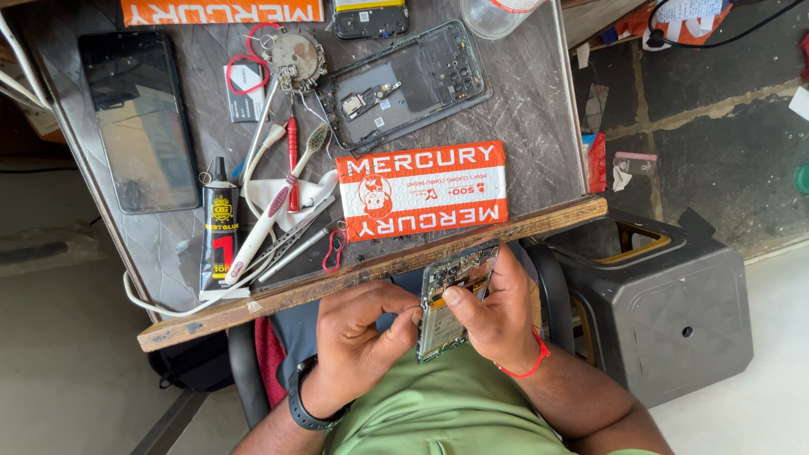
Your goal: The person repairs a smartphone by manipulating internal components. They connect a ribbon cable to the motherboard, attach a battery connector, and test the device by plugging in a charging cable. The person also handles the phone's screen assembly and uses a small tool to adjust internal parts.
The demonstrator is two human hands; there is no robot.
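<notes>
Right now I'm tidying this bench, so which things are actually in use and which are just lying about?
In use: opened phone, held by left hand and right hand.

Lying about: phone frame, dark screen panel, glue tube, toothbrushes, orange-and-white packet.

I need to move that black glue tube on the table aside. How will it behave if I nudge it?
The glue tube lies flat, so tipping seems unlikely. Its flattened bottom end should stop it rolling far. It looks small and probably light, so a nudge may slide it on the smooth table into the toothbrush beside it.

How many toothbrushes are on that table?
2: a white and pink toothbrush lying beside the black glue tube, and a white toothbrush above it. Others may be hidden.
</notes>
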